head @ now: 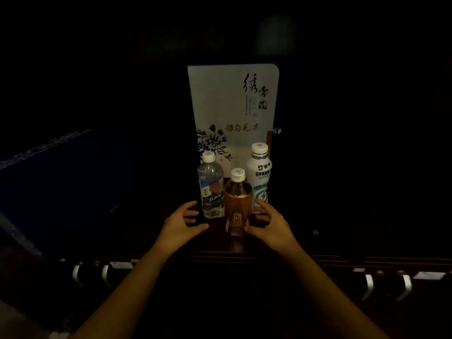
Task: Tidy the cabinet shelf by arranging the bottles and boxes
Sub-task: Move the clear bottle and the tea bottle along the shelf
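Flanking the amber tea bottle (238,201), my left hand (182,223) and right hand (269,222) hover open; a clumsy squeeze could topple the water bottle (210,187) at 10 o'clock.

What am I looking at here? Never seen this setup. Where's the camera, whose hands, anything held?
There is no robot here. One wide-angle camera sits on a person's head and looks forward and down, so the two bare arms coming up from the bottom edge are the wearer's own.

The scene is a very dark cabinet shelf. At the back stands a tall white box with blue flower print. In front of it are three upright bottles: a clear water bottle on the left, an amber tea bottle nearest the camera, and a white bottle on the right.

The left hand and right hand are open on either side of the bottles. Neither holds anything.
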`<state>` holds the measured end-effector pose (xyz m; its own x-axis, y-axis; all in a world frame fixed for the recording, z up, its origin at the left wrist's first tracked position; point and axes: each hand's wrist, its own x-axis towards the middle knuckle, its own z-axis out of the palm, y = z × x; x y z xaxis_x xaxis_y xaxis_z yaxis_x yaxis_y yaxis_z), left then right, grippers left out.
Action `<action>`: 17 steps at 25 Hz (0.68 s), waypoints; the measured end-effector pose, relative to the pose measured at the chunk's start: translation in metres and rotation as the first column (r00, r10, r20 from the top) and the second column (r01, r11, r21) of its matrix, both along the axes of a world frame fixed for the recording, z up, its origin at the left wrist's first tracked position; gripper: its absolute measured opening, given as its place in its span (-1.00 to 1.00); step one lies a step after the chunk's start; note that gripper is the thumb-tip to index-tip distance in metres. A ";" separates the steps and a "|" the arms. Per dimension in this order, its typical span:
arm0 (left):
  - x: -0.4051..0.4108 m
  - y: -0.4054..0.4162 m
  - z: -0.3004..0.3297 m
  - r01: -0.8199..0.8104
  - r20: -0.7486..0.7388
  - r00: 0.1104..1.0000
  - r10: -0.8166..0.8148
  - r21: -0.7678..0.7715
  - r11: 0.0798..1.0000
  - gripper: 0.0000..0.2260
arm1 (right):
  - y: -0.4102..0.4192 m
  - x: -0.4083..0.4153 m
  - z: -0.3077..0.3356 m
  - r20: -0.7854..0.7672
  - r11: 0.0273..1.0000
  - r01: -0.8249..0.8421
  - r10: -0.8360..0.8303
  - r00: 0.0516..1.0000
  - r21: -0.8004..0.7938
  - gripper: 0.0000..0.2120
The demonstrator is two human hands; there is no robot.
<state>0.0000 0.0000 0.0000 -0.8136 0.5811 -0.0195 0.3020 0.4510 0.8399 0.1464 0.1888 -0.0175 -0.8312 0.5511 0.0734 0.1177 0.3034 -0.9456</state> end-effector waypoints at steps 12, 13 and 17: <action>-0.063 0.056 -0.009 0.100 0.155 0.978 -0.142 0.253 0.962 -0.37 | 0.016 -0.029 -0.001 0.006 0.987 -0.130 0.131 0.991 -0.094 -0.38; -0.065 0.056 -0.011 0.095 0.153 0.978 -0.138 0.258 0.961 -0.39 | 0.016 -0.029 0.000 0.013 0.986 -0.142 0.143 0.990 -0.093 -0.40; -0.057 0.057 -0.012 0.041 0.087 0.994 -0.067 0.273 0.961 -0.43 | 0.008 -0.030 0.006 0.046 0.992 -0.098 0.102 0.994 -0.079 -0.45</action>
